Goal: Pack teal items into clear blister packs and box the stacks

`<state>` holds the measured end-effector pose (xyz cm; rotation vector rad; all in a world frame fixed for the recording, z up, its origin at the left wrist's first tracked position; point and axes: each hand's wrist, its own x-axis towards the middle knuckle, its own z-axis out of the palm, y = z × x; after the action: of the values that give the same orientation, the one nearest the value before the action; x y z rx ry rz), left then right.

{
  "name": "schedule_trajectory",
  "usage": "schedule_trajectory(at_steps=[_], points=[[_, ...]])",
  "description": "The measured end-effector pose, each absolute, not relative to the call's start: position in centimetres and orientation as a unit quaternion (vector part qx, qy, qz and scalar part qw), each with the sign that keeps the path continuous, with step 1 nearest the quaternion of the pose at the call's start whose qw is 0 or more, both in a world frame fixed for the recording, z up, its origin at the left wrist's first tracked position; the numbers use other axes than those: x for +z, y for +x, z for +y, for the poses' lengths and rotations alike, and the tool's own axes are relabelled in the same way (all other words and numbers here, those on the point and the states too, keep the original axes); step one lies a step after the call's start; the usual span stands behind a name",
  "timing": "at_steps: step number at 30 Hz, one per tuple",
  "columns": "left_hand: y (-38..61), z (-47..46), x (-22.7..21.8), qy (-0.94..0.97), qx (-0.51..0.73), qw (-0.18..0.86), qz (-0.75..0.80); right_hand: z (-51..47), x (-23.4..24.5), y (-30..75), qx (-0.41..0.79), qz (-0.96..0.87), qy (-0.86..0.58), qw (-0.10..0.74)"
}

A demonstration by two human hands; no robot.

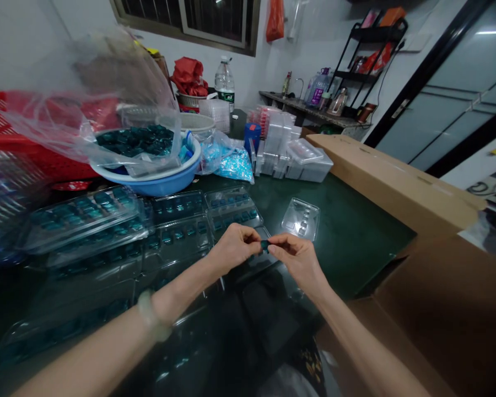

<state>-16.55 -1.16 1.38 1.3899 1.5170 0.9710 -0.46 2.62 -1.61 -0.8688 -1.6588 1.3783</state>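
My left hand [233,248] and my right hand [295,260] meet above the dark green mat [347,231]. Their fingertips pinch a small teal piece [265,245] from both sides, hiding most of it. Just beyond my left hand lie clear plastic blister trays [231,207] holding rows of teal pieces. A smaller clear blister tray [300,219] sits beyond my right hand, and I see no teal pieces in it. More filled trays [82,218] are stacked at the left.
A blue basin [177,175] of teal pieces sits under a plastic bag at the back left, beside a red crate [33,160]. Stacked plastic containers [293,157] stand behind the mat. A large cardboard box [397,182] borders the right side.
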Motion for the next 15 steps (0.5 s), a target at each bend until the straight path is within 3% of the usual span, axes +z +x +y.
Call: schedule_trajectory(at_steps=[6,15], points=[[-16.8,0.9,0.5,0.542,0.306,0.494,0.608,3.6,-2.8,-0.4,0.402,-0.746,-0.347,0.402],[-16.5,2.9,-0.6,0.62,0.193,0.35,0.675,4.2,-5.3,-1.1,0.286,-0.832,-0.343,0.329]])
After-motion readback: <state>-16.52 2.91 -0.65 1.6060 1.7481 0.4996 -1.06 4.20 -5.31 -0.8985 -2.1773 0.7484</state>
